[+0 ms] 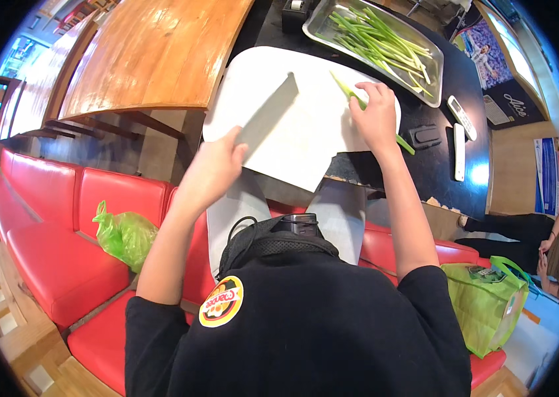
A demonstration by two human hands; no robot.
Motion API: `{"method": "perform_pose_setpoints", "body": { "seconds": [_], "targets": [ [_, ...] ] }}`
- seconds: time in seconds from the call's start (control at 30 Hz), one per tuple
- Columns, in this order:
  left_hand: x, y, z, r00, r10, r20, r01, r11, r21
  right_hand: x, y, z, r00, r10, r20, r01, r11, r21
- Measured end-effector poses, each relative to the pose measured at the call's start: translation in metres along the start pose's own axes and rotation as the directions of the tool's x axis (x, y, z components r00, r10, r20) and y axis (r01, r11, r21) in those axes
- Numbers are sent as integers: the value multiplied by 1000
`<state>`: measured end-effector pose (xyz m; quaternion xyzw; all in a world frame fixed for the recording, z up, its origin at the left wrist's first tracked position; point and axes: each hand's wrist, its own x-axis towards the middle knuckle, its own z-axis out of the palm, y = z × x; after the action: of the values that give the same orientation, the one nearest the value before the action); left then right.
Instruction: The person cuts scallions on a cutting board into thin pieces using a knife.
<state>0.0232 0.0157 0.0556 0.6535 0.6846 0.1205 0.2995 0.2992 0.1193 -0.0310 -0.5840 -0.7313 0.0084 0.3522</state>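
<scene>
My left hand (217, 166) grips the handle of a broad-bladed kitchen knife (270, 113), its blade slanting up and to the right over a white cutting board (247, 74). At the board's right side my right hand (375, 113) pinches a green onion stalk (343, 87). One end of the stalk points towards the far edge; a green length (405, 144) shows past my wrist, over the black table (359, 167). Beyond the board, a shallow metal tray (435, 74) holds a bunch of green onions (383, 42). The knife blade is apart from the stalk.
Two white remote controls (459, 151) and a small black object (423, 136) lie right of the board. A wooden table (155, 54) adjoins on the left. Green bags (128, 238) rest on red seats (61, 268) at both sides. A person (522, 238) is at far right.
</scene>
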Motion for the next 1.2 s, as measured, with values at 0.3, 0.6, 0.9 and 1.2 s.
{"method": "perform_pose_setpoints", "body": {
  "seconds": [0.3,0.6,0.9,1.2],
  "targets": [
    [-7,-4,-4,991,-9,-130,12,1000,29,-16,-64,-5,978,-188,-90,205,945,255],
    [-25,0,21,932,68,-355,-32,994,106,1,-120,-15,795,-543,271,421,815,399],
    [-43,-21,-9,968,32,-249,11,986,168,26,-105,25,625,-489,609,439,865,244],
    [-77,-28,-60,996,10,-84,-7,999,38,44,-87,50,611,-507,608,330,861,386]
  ]
}}
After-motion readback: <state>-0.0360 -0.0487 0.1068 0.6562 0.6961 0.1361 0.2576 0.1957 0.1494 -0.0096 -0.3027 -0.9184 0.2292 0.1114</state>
